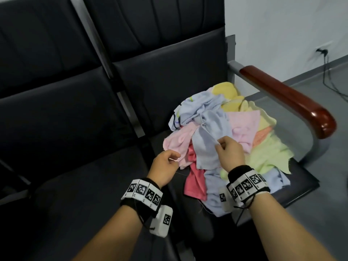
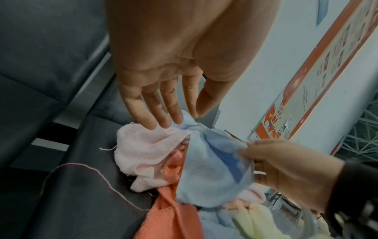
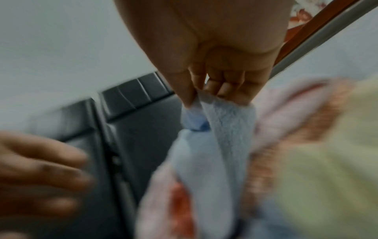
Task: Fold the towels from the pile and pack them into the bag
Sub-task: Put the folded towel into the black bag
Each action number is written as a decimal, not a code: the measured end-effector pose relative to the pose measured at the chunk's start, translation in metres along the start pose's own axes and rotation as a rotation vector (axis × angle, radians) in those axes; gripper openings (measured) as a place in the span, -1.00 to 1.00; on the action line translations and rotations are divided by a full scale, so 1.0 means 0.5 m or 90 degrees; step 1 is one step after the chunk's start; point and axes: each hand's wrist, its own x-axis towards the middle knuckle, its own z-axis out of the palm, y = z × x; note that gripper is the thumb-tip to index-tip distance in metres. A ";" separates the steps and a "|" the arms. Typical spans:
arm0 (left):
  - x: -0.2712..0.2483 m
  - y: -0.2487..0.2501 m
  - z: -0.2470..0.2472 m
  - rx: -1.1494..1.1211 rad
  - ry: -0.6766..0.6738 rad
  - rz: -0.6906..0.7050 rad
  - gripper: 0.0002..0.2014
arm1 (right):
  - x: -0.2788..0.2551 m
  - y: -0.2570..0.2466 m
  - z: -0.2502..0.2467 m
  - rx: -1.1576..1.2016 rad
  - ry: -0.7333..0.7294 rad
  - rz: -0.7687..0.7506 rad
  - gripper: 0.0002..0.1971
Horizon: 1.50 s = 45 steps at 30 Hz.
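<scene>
A pile of small towels [image 1: 267, 149] in pink, yellow, green, coral and blue lies on the right seat of a black bench. My right hand [image 1: 219, 143] pinches a corner of a light blue towel [image 1: 207, 149] and holds it just above the pile; the pinch [image 3: 196, 97] on the blue towel [image 3: 225, 129] shows close up. My left hand [image 1: 176, 159] is at the pile's left edge. Its straight fingers [image 2: 163, 119] touch a pale pink towel [image 2: 147, 145] next to the blue towel [image 2: 212, 174]. No bag is in view.
A red-brown wooden armrest [image 1: 291, 102] on a grey metal frame borders the pile on the right. The dark left seat [image 1: 75, 147] lies beside my left hand. A cable runs from a wall socket [image 1: 323, 51] across the grey floor.
</scene>
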 end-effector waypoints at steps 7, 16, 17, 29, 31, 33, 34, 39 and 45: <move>-0.126 0.059 -0.063 -0.096 -0.080 0.130 -0.48 | -0.162 -0.223 -0.004 0.388 -0.144 -0.103 -0.91; -0.332 -0.017 -0.274 -0.121 0.130 0.161 -0.83 | -0.390 -0.438 0.029 0.425 -0.222 -0.271 -0.72; -0.354 -0.036 -0.300 -0.114 0.163 0.168 -0.86 | -0.410 -0.449 0.037 0.428 -0.235 -0.281 -0.70; -0.627 -0.297 -0.514 0.039 0.329 0.111 -0.84 | -0.610 -0.452 0.241 0.139 -0.219 -0.462 -0.94; -0.654 -0.324 -0.523 0.078 0.323 0.074 -0.85 | -0.625 -0.449 0.268 0.123 -0.219 -0.493 -0.92; -0.676 -0.343 -0.533 0.102 0.313 0.054 -0.86 | -0.631 -0.446 0.284 0.113 -0.212 -0.514 -0.90; -0.686 -0.351 -0.540 0.109 0.305 0.045 -0.87 | -0.635 -0.444 0.290 0.114 -0.214 -0.517 -0.90; -0.711 -0.356 -0.569 0.090 0.296 0.044 -0.88 | -0.637 -0.438 0.302 0.158 -0.234 -0.483 -0.87; -0.723 -0.342 -0.608 0.074 0.482 0.151 -0.91 | -0.625 -0.409 0.313 0.091 -0.373 -0.504 -0.86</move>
